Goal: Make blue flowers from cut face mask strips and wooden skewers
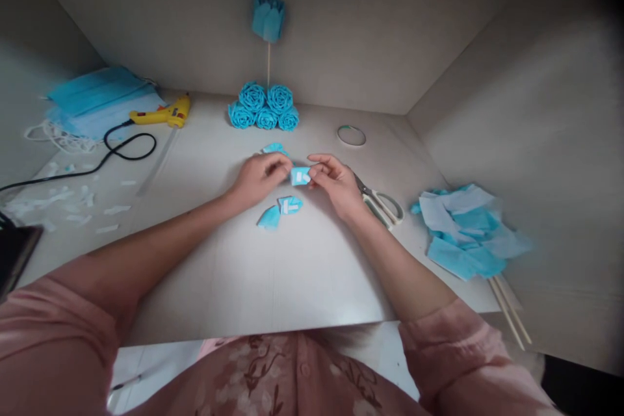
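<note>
Between my hands is a small blue fabric piece [300, 176] with white strips on its face. My right hand [338, 186] pinches its right edge between thumb and fingers. At the left edge, the thumb and fingers of my left hand [260, 177] are closed together against the piece. Just below lie two more blue pieces: a petal-shaped one [270, 217] and a folded one with white strips [291, 205]. Another blue piece [273, 147] shows behind my left hand. Scissors [383, 203] lie beside my right wrist, partly hidden by it.
Rolled blue flowers [266, 118] are stacked at the back, with a blue flower on a stick [268, 19] above. Blue masks [100, 94], a yellow glue gun [168, 114] and white scraps [73, 198] are left. A tape roll [351, 136], fabric pile [468, 227] and sticks [509, 312] are right.
</note>
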Available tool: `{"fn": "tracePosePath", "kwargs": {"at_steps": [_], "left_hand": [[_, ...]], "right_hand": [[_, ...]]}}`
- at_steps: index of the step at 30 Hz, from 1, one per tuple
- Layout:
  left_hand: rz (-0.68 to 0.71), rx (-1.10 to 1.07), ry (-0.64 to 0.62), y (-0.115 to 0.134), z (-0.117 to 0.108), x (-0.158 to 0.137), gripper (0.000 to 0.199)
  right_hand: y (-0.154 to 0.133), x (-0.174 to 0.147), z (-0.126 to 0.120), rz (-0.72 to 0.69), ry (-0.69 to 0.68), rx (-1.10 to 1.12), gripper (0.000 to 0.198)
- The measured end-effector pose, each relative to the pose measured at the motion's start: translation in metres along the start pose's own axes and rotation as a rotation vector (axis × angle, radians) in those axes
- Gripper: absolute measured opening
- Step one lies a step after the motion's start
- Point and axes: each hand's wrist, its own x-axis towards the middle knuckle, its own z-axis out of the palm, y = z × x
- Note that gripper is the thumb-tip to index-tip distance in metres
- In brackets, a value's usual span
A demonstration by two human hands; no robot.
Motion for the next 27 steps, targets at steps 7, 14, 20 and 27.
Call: {"fn": "tracePosePath", "kwargs": {"at_steps": [7,14,20,27], "left_hand": [[-0.134,-0.014,0.145,-0.051,-0.022,0.022,0.034],[-0.053,0.0,0.15,-0.05,-0.017,0.017,0.038],[-0.032,0.005,0.114,-0.047,-0.015,0.016,0.038],[-0.007,0.047,0.055,-0.044,-0.013,0.013,0.037]], "right_hand": [[0.005,0.012,-0.015,0.029,0.317,0.117,0.04],[0.007,0.013,-0.015,0.02,0.335,0.161,0.039],[0.007,0.013,-0.015,0.027,0.336,0.147,0.041],[0.007,0.013,-0.014,0.028,0.334,0.128,0.041]]}}
